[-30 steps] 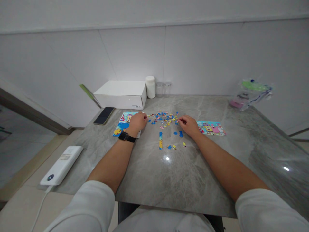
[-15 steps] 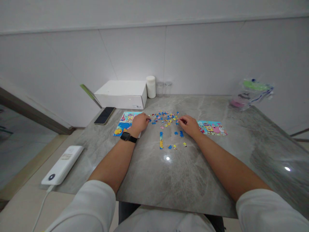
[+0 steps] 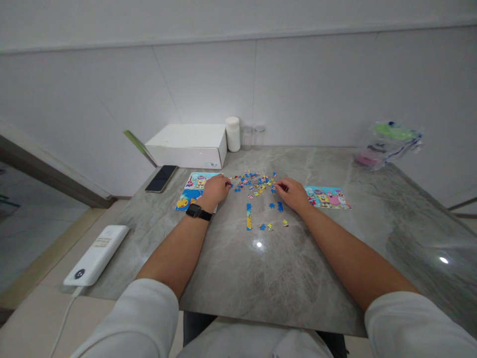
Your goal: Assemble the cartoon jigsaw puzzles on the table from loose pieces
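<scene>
Small puzzle pieces (image 3: 257, 182) lie in a loose pile between my two hands. My left hand (image 3: 217, 190), closed at the fingertips, rests at the pile's left edge, partly over a colourful picture sheet (image 3: 183, 201); what it pinches is too small to name. At the pile's right edge is my right hand (image 3: 292, 193), its fingers also pressed together, with any piece in them too small to make out. Nearer to me stands a joined blue-and-yellow strip (image 3: 249, 217), with several separate pieces (image 3: 262, 226) to its right. Another picture card (image 3: 330, 198) lies beside my right wrist.
A white box (image 3: 188, 144), a white bottle (image 3: 233, 134) and two clear glasses (image 3: 258, 137) stand by the wall. A phone (image 3: 161, 178) and a white power bank (image 3: 97, 254) with a cable lie left. A plastic bag (image 3: 387, 144) sits at the back right.
</scene>
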Motion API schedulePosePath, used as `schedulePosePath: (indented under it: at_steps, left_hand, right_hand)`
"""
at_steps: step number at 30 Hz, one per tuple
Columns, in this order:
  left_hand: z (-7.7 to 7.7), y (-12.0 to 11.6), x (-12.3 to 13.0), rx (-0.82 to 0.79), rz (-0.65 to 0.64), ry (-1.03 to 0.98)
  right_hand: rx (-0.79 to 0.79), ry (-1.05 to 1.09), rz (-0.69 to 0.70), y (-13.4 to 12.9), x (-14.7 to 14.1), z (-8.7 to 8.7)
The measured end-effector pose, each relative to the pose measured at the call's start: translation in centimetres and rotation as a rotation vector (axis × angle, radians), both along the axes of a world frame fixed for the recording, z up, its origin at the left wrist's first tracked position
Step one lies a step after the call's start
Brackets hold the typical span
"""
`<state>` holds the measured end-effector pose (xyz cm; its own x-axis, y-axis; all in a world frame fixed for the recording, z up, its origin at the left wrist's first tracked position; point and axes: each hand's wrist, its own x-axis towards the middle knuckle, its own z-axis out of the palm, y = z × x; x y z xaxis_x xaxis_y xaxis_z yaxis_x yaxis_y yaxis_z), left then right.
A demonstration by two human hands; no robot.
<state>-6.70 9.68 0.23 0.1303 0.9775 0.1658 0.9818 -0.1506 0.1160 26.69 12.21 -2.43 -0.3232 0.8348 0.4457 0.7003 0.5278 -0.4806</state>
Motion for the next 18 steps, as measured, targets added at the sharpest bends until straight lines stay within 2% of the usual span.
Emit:
schedulePosePath:
  at_steps: [14, 18]
  left_hand:
    - [0.04, -0.09, 0.17, 0.018, 0.022, 0.041]
    - [0.74, -0.11, -0.14, 0.051, 0.030, -0.022]
  right_hand:
    - [0.006, 0.007, -0.004, -0.06, -0.25, -0.11]
    - [0.008, 0.012, 0.000, -0.03, -0.17, -0.21]
